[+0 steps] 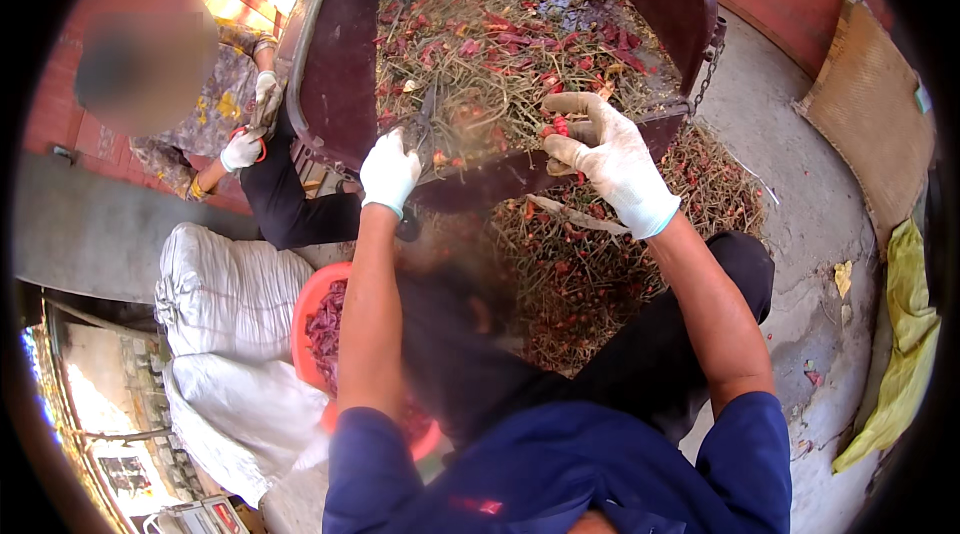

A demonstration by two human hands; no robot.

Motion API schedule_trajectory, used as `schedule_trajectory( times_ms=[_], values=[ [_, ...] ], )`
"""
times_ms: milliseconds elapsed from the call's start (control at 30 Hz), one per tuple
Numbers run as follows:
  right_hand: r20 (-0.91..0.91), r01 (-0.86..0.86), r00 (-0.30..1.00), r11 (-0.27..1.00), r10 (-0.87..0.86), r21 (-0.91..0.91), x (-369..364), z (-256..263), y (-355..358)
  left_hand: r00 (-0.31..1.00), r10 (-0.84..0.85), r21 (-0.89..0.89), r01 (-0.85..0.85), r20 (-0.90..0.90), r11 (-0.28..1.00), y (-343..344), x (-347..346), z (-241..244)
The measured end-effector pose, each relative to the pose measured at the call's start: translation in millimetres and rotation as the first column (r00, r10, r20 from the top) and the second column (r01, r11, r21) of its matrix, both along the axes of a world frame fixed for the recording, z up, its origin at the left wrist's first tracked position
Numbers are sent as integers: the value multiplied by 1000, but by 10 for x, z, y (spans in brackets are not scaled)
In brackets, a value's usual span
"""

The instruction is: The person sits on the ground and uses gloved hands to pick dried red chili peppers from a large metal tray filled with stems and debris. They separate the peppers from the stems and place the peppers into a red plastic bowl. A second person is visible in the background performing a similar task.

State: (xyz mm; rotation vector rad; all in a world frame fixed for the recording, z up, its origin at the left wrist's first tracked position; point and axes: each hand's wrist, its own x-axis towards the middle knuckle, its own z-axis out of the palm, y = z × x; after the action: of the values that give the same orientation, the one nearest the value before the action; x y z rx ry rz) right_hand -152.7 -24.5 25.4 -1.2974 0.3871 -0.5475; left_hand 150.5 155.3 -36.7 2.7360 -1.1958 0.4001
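My left hand [391, 168], in a white glove, is closed around a dark metal tool [427, 110] that looks like scissors, its blades pointing away from me over the cart's near edge. My right hand [600, 155], in a soiled white glove, has its fingers curled around a small red chili pepper [560, 124]. Both hands are above the near end of a dark red metal cart bed [480, 185]. Dried chili stems and red peppers [480, 61] are spread inside the bed.
Stems are heaped on the ground [592, 286] below the cart. Left of my legs stand a red-orange basin [304, 324] of dried peppers and white woven sacks [225, 294]. A seated person [225, 91] holds red-handled scissors [262, 148]. A chain [706, 76] hangs at the cart's right corner.
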Motion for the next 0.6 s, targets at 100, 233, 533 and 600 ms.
schedule_trajectory(
  times_ms=[100, 233, 533, 600],
  values=[
    [-29, 25, 999, 999, -24, 48, -24, -29, -12, 995, 45, 137, -33, -84, 990, -120, -69, -21],
    [-126, -6, 992, 993, 21, 117, -64, -21, -59, 981, 61, 97, -43, -184, 994, -162, -261, 126],
    [-45, -13, 999, 939, 30, 343, -19, -153, -32, 935, -49, 27, 62, -350, 998, -67, -303, 54],
    [-42, -32, 998, 936, 50, 351, -1, -172, -15, 960, -78, -21, 75, -269, 997, -75, -405, 115]
  ],
)
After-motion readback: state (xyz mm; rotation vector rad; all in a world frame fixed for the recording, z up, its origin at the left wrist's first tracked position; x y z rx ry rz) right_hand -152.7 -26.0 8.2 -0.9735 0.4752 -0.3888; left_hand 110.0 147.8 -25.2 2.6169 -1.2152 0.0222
